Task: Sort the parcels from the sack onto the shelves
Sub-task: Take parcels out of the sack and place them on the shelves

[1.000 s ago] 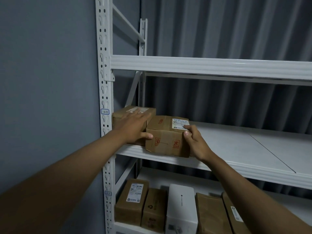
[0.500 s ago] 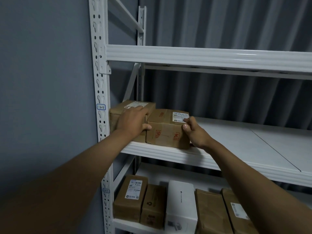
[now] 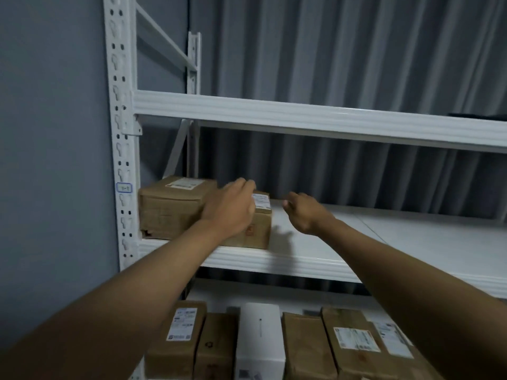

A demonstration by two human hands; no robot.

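A small cardboard parcel (image 3: 260, 226) is seen on the middle shelf (image 3: 315, 263), pressed against a larger box (image 3: 172, 207) at its nine o'clock. The left hand (image 3: 229, 209) rests on it, grip unclear; the right hand (image 3: 304, 212), at three o'clock, is released. Stiff and probably light, it is best taken by opposite sides. Its front is largely hidden.

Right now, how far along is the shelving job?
Done: two cardboard parcels stand side by side on the middle shelf, the left parcel against the upright and the right parcel beside it; a row of parcels fills the shelf below. In hand: the left hand rests on the right parcel; the right hand is off it, holding nothing. Left: the sack is out of view, so the remainder can't be judged.
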